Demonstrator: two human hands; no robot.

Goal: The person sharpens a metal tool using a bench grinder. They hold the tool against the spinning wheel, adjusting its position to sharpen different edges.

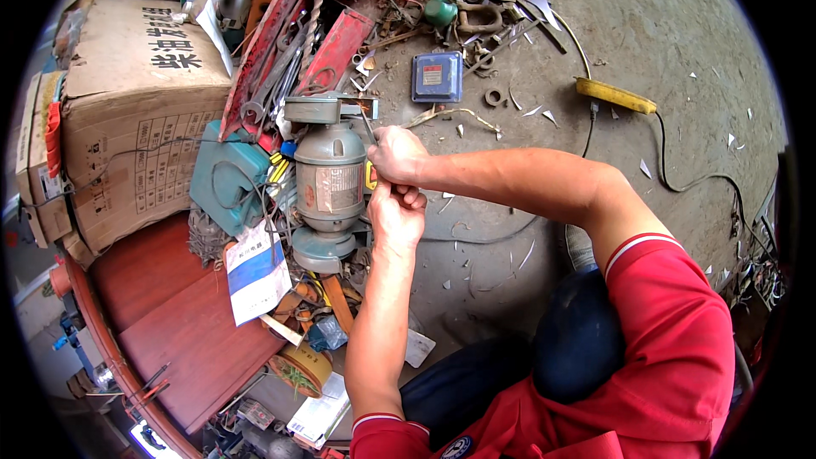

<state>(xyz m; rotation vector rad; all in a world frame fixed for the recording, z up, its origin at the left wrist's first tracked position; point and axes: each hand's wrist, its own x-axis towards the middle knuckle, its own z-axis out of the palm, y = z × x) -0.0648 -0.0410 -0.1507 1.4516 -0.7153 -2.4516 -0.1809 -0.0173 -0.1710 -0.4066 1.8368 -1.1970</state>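
A grey-green bench grinder [328,178] sits on the concrete floor in the middle of the head view, its two wheel guards at top and bottom. My right hand [396,155] is closed around a thin metal rod [366,123] whose tip reaches the grinder's upper wheel guard. My left hand [396,213] is closed just below the right one, touching it; whether it also grips the rod is hidden. Both hands are right beside the grinder's motor body.
Cardboard boxes [136,110] stand at the left above a reddish wooden board [183,331]. Red metal pieces [270,51], wrenches and scrap lie behind the grinder. A blue-grey box [437,76] and a yellow power strip [615,95] with its cable lie on the concrete [663,25].
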